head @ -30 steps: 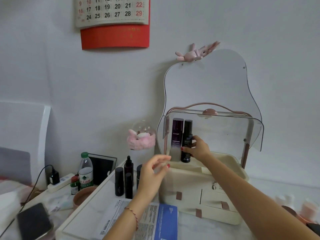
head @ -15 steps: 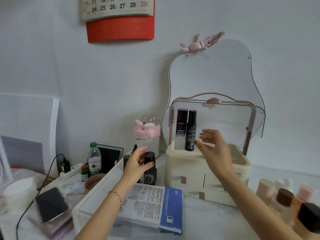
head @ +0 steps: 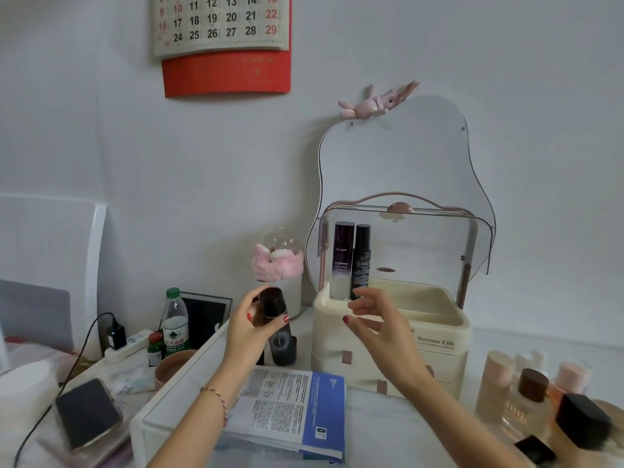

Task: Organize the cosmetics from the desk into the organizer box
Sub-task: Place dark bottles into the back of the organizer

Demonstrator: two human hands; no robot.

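The left hand [head: 251, 327] grips a dark bottle [head: 271, 307] near its top, fingers and thumb curled around it, just left of the cream organizer box [head: 442, 332]. The right hand [head: 378, 324] hovers before the box, fingers loosely spread, holding nothing. 2 dark bottles [head: 353, 260] stand upright in the box's top-left corner.

A home dressing table: mirror [head: 398, 163], wall calendar [head: 219, 25], cosmetics
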